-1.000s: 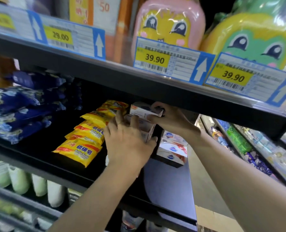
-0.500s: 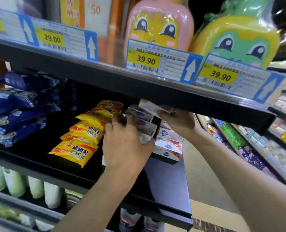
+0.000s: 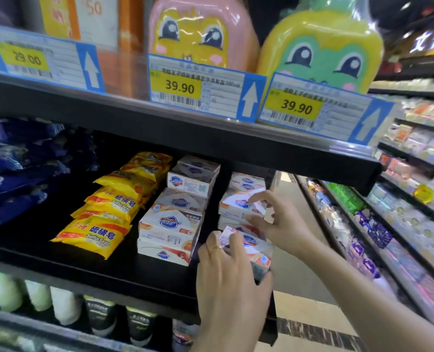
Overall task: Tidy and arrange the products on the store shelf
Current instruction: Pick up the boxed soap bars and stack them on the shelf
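White soap boxes with a blue shield logo stand in two rows on the black shelf point(image 3: 114, 273). The left row point(image 3: 171, 224) is stacked two high and runs toward the back. My left hand point(image 3: 232, 283) grips a front soap box point(image 3: 255, 247) of the right row at the shelf's right end. My right hand point(image 3: 276, 219) pinches the soap box behind it point(image 3: 236, 204) between thumb and fingers. More boxes of that row point(image 3: 247, 181) sit further back.
Yellow sulfur soap packets point(image 3: 101, 222) lie in a row left of the boxes, with blue packs point(image 3: 20, 174) at far left. The upper shelf carries price tags point(image 3: 195, 90) and cartoon bottles point(image 3: 320, 52). Bottles point(image 3: 66, 306) stand below. An aisle with shelves point(image 3: 388, 224) runs to the right.
Both hands left the left stack of soap boxes and moved right and forward to the right row; the left stack now stands uncovered. The camera shifted right.
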The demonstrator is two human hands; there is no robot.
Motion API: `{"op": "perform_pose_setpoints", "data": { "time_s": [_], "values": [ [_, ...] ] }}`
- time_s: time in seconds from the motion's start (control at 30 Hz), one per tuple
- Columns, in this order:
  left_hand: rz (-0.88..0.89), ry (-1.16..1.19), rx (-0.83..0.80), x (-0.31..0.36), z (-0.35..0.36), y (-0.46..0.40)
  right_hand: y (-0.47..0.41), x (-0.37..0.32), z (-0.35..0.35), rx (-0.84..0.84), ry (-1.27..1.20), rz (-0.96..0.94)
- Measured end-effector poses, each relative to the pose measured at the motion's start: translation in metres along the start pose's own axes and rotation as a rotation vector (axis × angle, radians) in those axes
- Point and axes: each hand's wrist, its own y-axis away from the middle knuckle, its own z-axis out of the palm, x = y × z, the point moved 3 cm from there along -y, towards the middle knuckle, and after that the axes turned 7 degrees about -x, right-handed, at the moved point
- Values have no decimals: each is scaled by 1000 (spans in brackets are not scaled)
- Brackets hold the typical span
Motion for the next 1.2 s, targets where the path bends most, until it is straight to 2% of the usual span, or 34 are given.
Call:
{"op": "perform_pose_setpoints", "data": {
  "time_s": [0.13,0.3,0.63,0.8,0.87,0.93,1.0,1.1,1.2],
  "values": [
    [-46,-130,-24,-4,14,-14,1,6,2,-3,40,-16],
    [-113,-216,-23,-5,23,-27,-2,7,0,81,142,-14],
    [-134,-237,-48,-3,30,-48,-6,7,4,45,77,21],
    [-49,-147,-118,4,4,-33,-7,-2,2,99,77,46],
    [77,-144,-66,11,-17,-20,-9,-11,0,159,26,45],
    [172,-119,59,9,-40,-12,-14,-24,0,212,58,-17],
    [201,-90,182,-2,-60,-12,-20,-41,2,230,75,-114],
    [127,-185,245,-26,-86,-18,-36,-67,9,203,74,-239],
    [-28,-275,182,-45,-102,-23,-58,-84,24,88,132,-161]
  ]
}}
